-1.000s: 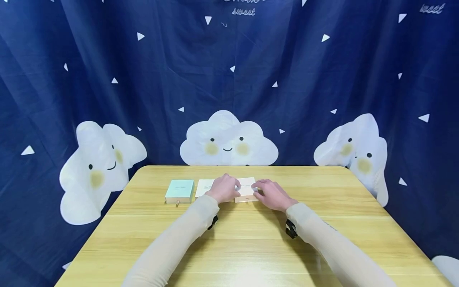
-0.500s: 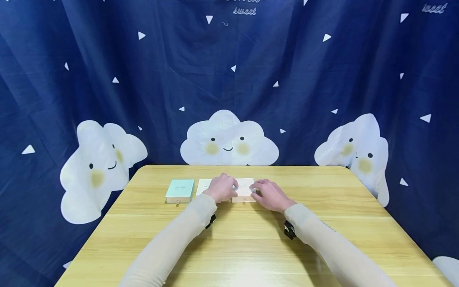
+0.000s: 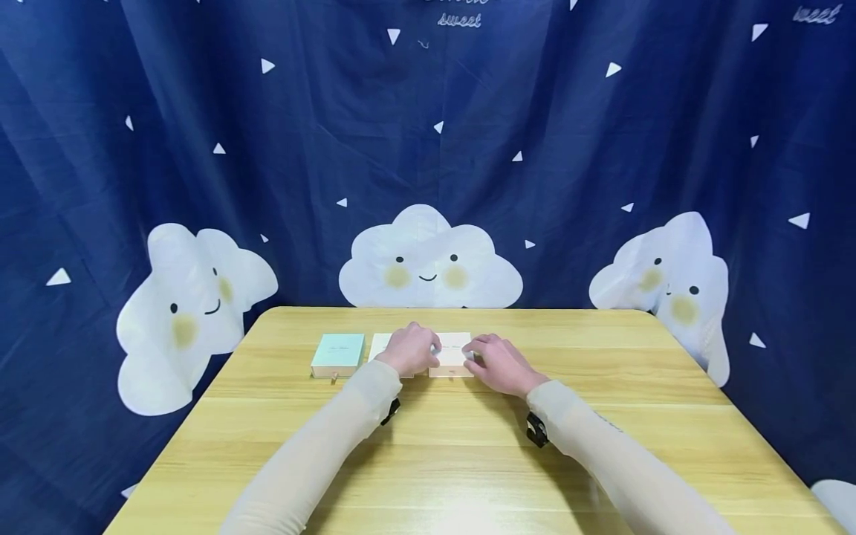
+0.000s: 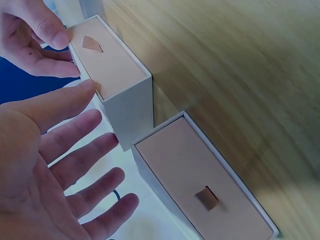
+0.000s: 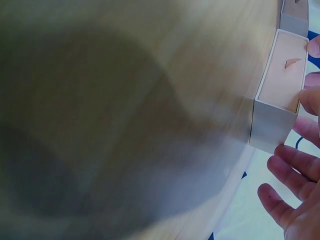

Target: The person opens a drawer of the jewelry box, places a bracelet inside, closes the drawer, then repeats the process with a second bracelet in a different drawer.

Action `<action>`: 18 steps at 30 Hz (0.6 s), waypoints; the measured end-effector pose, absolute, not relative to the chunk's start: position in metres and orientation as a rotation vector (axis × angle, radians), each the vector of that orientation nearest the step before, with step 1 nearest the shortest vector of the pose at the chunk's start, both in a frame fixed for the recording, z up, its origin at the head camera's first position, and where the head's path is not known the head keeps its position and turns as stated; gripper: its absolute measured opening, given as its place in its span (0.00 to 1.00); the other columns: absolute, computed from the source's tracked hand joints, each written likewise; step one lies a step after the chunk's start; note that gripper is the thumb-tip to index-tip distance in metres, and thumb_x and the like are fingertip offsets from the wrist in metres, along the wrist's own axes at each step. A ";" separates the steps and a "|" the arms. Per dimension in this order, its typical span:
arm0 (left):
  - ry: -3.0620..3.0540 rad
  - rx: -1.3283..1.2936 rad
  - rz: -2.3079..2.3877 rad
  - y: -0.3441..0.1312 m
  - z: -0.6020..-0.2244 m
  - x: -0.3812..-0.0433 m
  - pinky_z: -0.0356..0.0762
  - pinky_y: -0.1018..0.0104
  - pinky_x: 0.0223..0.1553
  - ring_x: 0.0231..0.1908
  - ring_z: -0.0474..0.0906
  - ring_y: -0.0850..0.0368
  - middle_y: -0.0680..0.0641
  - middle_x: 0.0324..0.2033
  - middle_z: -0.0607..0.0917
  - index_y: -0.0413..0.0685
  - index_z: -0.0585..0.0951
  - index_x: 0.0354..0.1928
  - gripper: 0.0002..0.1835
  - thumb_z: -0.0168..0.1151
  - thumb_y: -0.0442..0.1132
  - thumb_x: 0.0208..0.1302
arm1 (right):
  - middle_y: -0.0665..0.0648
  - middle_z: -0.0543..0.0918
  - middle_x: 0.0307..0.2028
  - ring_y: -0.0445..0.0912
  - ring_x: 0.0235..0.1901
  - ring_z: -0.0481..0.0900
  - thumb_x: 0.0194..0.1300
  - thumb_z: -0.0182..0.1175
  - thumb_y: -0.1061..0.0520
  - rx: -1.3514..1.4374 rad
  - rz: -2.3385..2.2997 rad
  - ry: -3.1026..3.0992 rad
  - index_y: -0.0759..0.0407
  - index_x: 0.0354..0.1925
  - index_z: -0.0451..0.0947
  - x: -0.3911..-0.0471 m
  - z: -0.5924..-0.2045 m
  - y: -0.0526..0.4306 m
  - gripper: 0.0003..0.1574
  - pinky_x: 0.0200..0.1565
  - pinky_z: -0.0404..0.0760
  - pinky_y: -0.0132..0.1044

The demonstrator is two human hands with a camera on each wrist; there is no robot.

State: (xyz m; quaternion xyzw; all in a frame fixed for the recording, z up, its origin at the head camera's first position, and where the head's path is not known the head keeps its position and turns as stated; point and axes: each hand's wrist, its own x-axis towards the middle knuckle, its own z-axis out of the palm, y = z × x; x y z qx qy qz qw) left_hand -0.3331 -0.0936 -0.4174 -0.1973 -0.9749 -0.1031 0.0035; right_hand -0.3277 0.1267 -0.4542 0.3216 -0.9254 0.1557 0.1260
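A white box [image 3: 452, 339] with a peach front and a small pull tab stands on the table between my two hands. My left hand [image 3: 411, 349] is at its left end, thumb on the front upper edge, other fingers spread and loosely bent in the left wrist view. At the right end, my right hand [image 3: 501, 364] touches the box with thumb and fingertips, its outer fingers relaxed in the right wrist view. A second white box [image 4: 195, 182] stands to the left across a narrow gap, partly behind my left hand in the head view.
Farther left in the same row sits a mint-green box [image 3: 339, 351] with a similar pull tab. The wooden table [image 3: 461, 461] extends towards me. Behind its back edge hangs a dark blue curtain [image 3: 321, 148] with cloud faces.
Both hands have moved slightly left together with the white box between them. Its gap to the second white box has narrowed. The mint-green box stays in place.
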 end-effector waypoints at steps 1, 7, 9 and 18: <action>-3.055 -0.618 -0.326 -0.094 -0.417 -0.333 0.77 0.54 0.52 0.51 0.76 0.52 0.53 0.49 0.88 0.55 0.89 0.49 0.16 0.73 0.46 0.58 | 0.63 0.84 0.54 0.58 0.58 0.79 0.69 0.64 0.52 0.937 0.457 -2.693 0.59 0.51 0.84 -0.328 -0.454 0.126 0.16 0.60 0.77 0.54; -3.050 -0.620 -0.340 -0.098 -0.415 -0.330 0.77 0.53 0.53 0.53 0.76 0.50 0.53 0.49 0.88 0.54 0.89 0.48 0.15 0.73 0.45 0.58 | 0.63 0.84 0.54 0.58 0.57 0.79 0.69 0.64 0.52 0.943 0.459 -2.689 0.59 0.51 0.84 -0.328 -0.454 0.122 0.17 0.60 0.77 0.54; -3.049 -0.621 -0.341 -0.099 -0.415 -0.329 0.77 0.52 0.54 0.53 0.76 0.50 0.52 0.49 0.88 0.54 0.89 0.48 0.15 0.73 0.45 0.58 | 0.63 0.84 0.53 0.58 0.57 0.79 0.69 0.64 0.52 0.948 0.461 -2.687 0.59 0.51 0.84 -0.328 -0.455 0.122 0.17 0.60 0.77 0.54; -3.056 -0.600 -0.324 -0.102 -0.417 -0.328 0.77 0.54 0.53 0.52 0.76 0.51 0.52 0.49 0.88 0.55 0.89 0.49 0.15 0.73 0.46 0.59 | 0.63 0.84 0.53 0.58 0.57 0.80 0.69 0.63 0.51 0.963 0.445 -2.676 0.58 0.51 0.84 -0.329 -0.456 0.118 0.17 0.59 0.78 0.54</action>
